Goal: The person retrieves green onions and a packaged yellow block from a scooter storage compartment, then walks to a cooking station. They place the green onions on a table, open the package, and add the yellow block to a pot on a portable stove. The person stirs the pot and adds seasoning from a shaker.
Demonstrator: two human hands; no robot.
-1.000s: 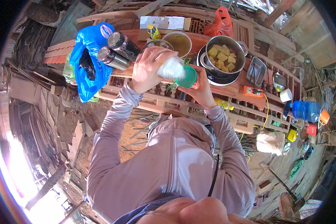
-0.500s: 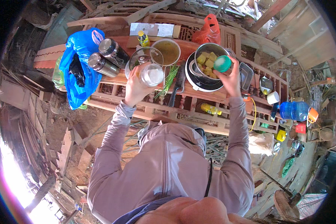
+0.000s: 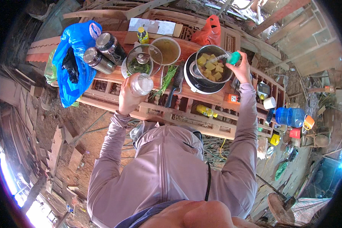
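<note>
My left hand (image 3: pixel 127 95) is wrapped round a clear jar (image 3: pixel 142 84) with white grains in it, held mouth up over the bench's near edge. A small green lid (image 3: pixel 233 58) is pinched in my right hand (image 3: pixel 242 70) and tipped at the right rim of a metal pot. White grains (image 3: pixel 219 57) fall from the lid into the pot (image 3: pixel 227 74). Inside the pot lie yellow chunks (image 3: pixel 210 67). It stands on a round black-and-white cooktop (image 3: pixel 201 88). A glass lid (image 3: pixel 154 56) covers a bowl of chopped greens beyond the jar.
A bowl of greenish liquid (image 3: pixel 166 50), green stalks (image 3: pixel 168 79) and a black-handled tool (image 3: pixel 170 98) are between my hands. To the left are two metal flasks (image 3: pixel 99 60) and a blue bag (image 3: pixel 75 83). A red bag (image 3: pixel 208 33) sits behind the pot; an orange socket (image 3: pixel 233 98) is right.
My right hand has tipped the green lid, and white grains now stream into the pot. My left hand with the jar has lowered slightly toward me. The whole view has shifted a little.
</note>
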